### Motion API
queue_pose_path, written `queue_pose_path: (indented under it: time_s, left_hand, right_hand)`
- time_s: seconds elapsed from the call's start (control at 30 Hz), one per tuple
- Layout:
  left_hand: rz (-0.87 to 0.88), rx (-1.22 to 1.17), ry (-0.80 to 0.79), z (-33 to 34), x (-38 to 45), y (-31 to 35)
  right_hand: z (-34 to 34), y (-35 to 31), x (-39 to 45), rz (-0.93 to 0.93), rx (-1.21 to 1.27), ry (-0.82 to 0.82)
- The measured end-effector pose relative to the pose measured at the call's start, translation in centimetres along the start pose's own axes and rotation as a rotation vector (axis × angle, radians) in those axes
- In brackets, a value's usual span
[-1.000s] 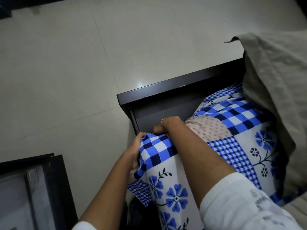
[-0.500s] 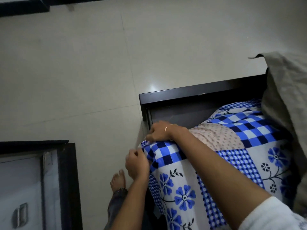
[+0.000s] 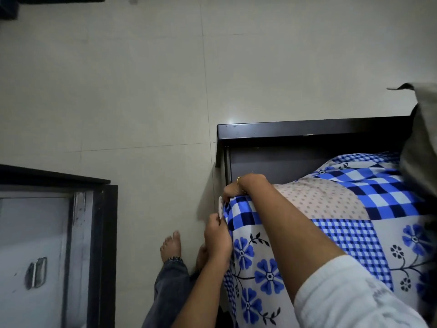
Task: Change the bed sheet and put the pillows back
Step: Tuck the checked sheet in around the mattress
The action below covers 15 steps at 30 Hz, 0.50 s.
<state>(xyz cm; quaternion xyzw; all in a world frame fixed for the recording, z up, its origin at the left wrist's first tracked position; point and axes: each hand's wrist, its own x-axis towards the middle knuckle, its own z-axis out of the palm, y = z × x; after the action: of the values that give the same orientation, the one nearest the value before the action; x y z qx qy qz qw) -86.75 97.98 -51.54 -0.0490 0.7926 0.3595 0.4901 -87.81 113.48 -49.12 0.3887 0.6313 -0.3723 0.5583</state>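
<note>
Now blue-and-white floral checked bed sheet [image 3: 331, 223], corner pinched by both hands, left hand [image 3: 216, 237], right hand [image 3: 243, 187]

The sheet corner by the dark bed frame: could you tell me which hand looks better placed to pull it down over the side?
Probably the left hand: it grips the sheet at the edge, low on the side. The right hand pins the corner on top, beside the bed frame.

I see my right hand [image 3: 238, 187] curled over, arm stretched forward; my left hand [image 3: 216, 237] is pinching, fingers bent, just below it.
</note>
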Motion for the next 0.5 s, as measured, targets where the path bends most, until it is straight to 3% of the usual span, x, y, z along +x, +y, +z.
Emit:
queue_pose_path:
  time_s: [0.1, 0.2, 0.43, 0.5]
  left_hand:
    - [-0.168, -0.308, -0.292, -0.1, -1.1, 0.7]
    - [-0.343, -0.443, -0.431, -0.1, -1.2, 1.1]
    - [-0.439, -0.297, -0.401, 0.6, 0.9, 1.7]
    - [-0.373, -0.219, -0.255, 1.1, 0.9, 1.6]
  right_hand:
    - [0.0, 0.0, 0.0, -0.010, 0.045, -0.002]
    - [0.2, 0.5, -0.6, -0.035, 0.046, -0.008]
    - [-0.3, 1.6, -1.5, -0.103, -0.030, -0.042]
    - [-0.5, 1.8, -2.4, -0.067, -0.065, 0.012]
